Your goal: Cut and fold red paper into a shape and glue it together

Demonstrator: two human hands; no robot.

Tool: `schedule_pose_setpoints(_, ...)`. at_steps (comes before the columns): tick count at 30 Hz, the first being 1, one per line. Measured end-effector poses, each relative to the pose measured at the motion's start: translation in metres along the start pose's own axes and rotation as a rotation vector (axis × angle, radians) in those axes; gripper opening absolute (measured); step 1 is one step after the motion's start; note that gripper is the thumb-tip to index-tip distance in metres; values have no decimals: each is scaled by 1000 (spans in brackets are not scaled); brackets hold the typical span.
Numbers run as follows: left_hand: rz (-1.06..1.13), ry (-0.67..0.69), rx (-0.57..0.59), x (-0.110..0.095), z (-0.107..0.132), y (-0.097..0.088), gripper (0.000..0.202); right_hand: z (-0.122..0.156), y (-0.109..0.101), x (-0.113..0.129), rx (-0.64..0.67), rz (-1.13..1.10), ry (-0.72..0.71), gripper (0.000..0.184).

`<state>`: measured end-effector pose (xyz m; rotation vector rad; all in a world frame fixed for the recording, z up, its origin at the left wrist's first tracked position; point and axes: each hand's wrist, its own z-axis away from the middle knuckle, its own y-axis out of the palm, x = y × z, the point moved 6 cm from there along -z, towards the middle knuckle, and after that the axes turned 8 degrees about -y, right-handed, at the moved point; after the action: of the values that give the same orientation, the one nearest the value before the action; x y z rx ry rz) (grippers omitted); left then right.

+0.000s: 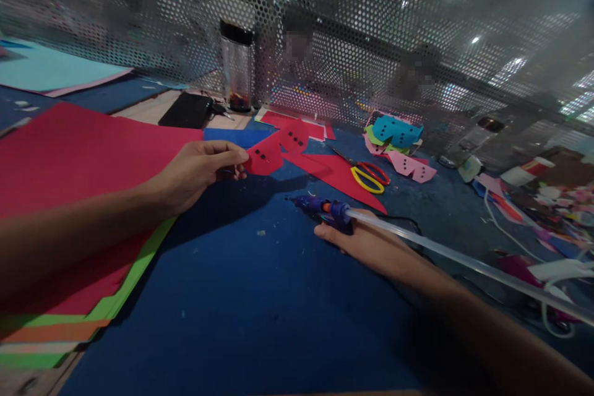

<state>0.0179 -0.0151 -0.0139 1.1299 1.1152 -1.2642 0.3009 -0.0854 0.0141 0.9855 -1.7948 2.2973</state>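
Observation:
Between the thumb and fingers of my left hand [199, 173] is one end of a red paper cutout [265, 158], angular in outline and marked with small dark dots. It is raised above the blue tabletop. My right hand [362, 241] is wrapped round a blue hot glue gun [320, 207], its nozzle pointing left toward the cutout but apart from it. A long clear glue stick [431, 249] runs out of the gun's back over my right forearm. Beyond the gun, scissors [370, 178] with red and yellow handles rest partly on a red paper piece [336, 174].
Stacked coloured sheets [93, 148] lie under my left arm. Dotted cutouts [396, 130] in blue, green and pink sit at the back right. A glass bottle [237, 68] and a black phone-like object [185, 110] stand near the perforated metal screen [325, 43]. Paper scraps [557, 198] crowd the right.

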Motion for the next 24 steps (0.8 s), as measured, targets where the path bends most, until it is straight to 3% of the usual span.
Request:
schedule_pose_setpoints(10,10,-11,11,-3,3,3,16,-2,0,-2,-78,-33,-85,32)
schedule_pose_setpoints(24,-10,-13,16,-3,4,3,16,-2,2,-2,-50,-54,-36,33)
